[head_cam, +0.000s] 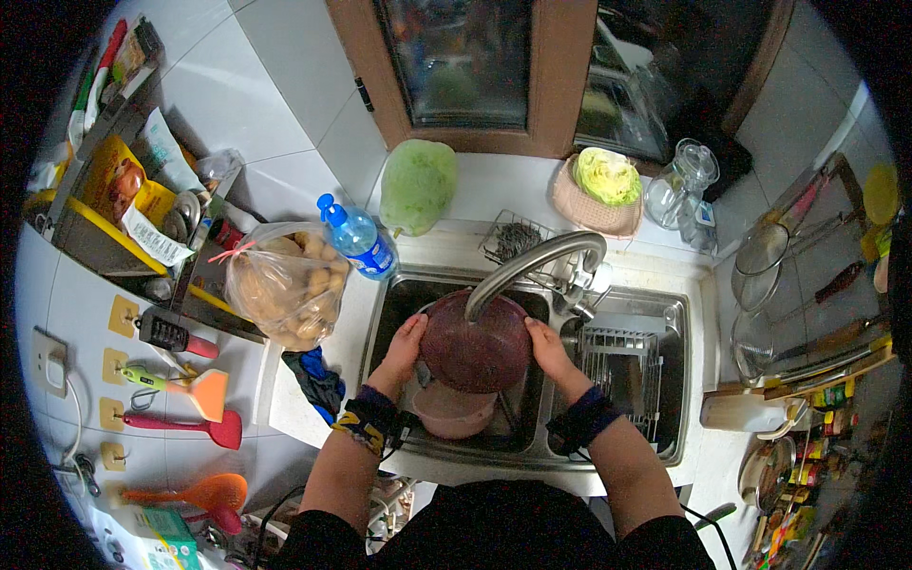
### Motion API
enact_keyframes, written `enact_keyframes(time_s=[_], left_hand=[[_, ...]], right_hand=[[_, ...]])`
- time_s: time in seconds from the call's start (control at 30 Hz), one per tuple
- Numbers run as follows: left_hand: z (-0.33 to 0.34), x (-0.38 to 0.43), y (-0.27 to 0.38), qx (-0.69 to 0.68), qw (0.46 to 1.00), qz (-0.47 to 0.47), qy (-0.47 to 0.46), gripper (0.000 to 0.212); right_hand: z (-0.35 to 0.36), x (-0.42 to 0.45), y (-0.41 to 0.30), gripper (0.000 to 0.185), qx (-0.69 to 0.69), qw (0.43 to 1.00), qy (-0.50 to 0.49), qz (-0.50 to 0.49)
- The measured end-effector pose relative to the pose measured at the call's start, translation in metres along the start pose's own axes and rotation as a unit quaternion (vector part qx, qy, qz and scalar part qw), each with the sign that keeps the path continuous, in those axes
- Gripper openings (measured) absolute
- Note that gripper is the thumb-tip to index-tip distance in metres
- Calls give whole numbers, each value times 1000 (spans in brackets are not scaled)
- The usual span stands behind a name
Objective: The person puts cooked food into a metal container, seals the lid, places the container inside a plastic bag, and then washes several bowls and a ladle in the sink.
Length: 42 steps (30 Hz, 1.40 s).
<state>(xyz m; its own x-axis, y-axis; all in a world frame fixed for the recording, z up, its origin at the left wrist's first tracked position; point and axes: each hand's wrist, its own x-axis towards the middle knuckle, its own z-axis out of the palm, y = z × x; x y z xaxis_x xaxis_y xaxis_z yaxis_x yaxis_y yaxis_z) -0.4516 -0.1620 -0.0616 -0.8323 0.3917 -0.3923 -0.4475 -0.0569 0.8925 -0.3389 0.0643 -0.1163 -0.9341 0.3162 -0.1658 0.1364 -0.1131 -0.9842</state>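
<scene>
Both hands grip a round dark-red colander (474,353) over the left basin of a steel double sink (531,427). My left hand (405,349) holds its left rim, and my right hand (548,345) holds the rim opposite. A curved metal faucet (538,251) arches over the colander, its spout end in front of the colander's far part. Below and nearer to me, a pale pink bowl (454,415) sits in the basin, partly covered by the colander. Whether water is running is unclear.
A blue-capped pump bottle (362,242) and a plastic bag of potatoes (292,285) stand left of the sink. Behind it are a green melon-like gourd (419,187), a cut cabbage (607,177) in a basket and a wire scrubber (519,241). The right basin holds a metal rack (620,356).
</scene>
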Motion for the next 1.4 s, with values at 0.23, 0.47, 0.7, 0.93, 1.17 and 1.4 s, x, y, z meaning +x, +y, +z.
enact_keyframes(time_s=[0.23, 0.47, 0.7, 0.93, 1.17, 1.4], left_hand=[[17, 7, 13, 325, 917, 209, -95, 23], [2, 5, 29, 434, 854, 265, -106, 23], [39, -2, 24, 487, 829, 251, -113, 27], [13, 11, 17, 443, 852, 237, -145, 23], [39, 0, 25, 563, 785, 236, -107, 23], [33, 4, 14, 534, 786, 286, -120, 21]], right_hand=[[33, 9, -60, 42, -322, 933, -122, -108], [8, 10, -58, 29, -276, 941, -123, -153], [18, 4, -45, 30, -331, 913, -148, -187], [-13, 7, -39, 29, -248, 950, -157, -107], [17, 4, -41, 28, -356, 900, -111, -226], [18, 0, -51, 25, -326, 908, -117, -237]])
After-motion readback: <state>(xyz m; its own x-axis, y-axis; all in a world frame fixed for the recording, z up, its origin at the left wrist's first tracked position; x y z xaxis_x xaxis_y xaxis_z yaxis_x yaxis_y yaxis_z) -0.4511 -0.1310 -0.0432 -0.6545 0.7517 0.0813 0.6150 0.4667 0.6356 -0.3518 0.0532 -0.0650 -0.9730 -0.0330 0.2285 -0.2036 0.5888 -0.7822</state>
